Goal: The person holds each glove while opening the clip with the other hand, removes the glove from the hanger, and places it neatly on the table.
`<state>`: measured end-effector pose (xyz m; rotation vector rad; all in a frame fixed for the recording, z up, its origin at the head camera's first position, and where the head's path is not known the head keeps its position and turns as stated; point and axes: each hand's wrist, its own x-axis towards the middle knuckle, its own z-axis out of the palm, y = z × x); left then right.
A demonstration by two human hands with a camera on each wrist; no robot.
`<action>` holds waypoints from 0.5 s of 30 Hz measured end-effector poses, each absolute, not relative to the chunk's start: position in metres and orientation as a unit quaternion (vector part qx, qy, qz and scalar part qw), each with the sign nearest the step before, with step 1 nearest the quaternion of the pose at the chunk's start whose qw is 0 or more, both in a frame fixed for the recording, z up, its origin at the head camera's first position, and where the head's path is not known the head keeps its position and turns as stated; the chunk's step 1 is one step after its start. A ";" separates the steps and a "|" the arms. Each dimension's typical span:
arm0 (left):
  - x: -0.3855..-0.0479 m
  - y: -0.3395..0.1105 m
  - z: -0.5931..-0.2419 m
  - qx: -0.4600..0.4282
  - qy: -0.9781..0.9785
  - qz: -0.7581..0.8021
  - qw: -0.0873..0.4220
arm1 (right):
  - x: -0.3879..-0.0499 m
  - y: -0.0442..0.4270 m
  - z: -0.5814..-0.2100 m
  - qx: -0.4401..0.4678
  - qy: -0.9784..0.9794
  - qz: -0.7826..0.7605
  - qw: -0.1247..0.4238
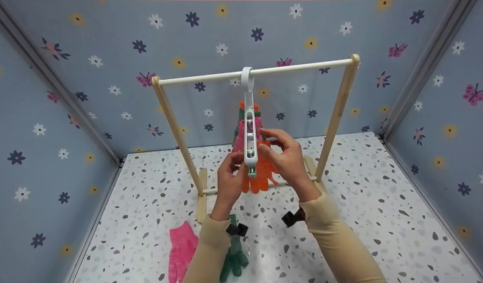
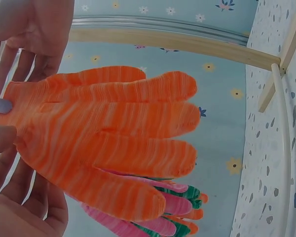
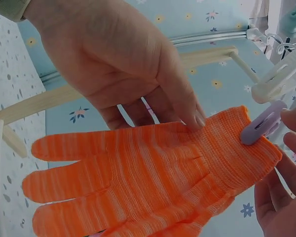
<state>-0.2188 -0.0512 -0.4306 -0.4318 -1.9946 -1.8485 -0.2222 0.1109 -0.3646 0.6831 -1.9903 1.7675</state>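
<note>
An orange striped knit glove (image 3: 138, 168) hangs fingers down, its cuff in a small purple clip (image 3: 261, 123) under a white hanger (image 1: 249, 133). My right hand (image 1: 286, 157) holds the glove's edge near the cuff, thumb in front and fingers behind. My left hand (image 1: 230, 179) is at the cuff's other side beside the clip; in the left wrist view its thumb (image 2: 2, 136) lies on the cuff edge with the fingers behind. Pink (image 1: 239, 146) and green gloves hang behind, partly hidden.
The hanger hooks over the white rail (image 1: 304, 67) of a wooden stand (image 1: 336, 118). On the speckled table (image 1: 363, 220) lie a pink glove (image 1: 182, 247) and a green glove (image 1: 236, 255), both near my left sleeve. Flowered panels (image 1: 123, 47) surround the table.
</note>
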 end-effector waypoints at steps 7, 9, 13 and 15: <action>-0.216 -0.051 -0.428 -0.155 -0.715 -0.654 0.193 | -0.244 0.112 -0.387 0.243 -0.706 0.639 0.186; -0.216 -0.051 -0.428 -0.156 -0.716 -0.653 0.190 | -0.246 0.112 -0.388 0.243 -0.706 0.639 0.183; -0.217 -0.053 -0.428 -0.148 -0.724 -0.648 0.187 | -0.248 0.110 -0.388 0.250 -0.705 0.639 0.179; -0.217 -0.053 -0.428 -0.146 -0.727 -0.643 0.191 | -0.249 0.109 -0.386 0.252 -0.705 0.638 0.178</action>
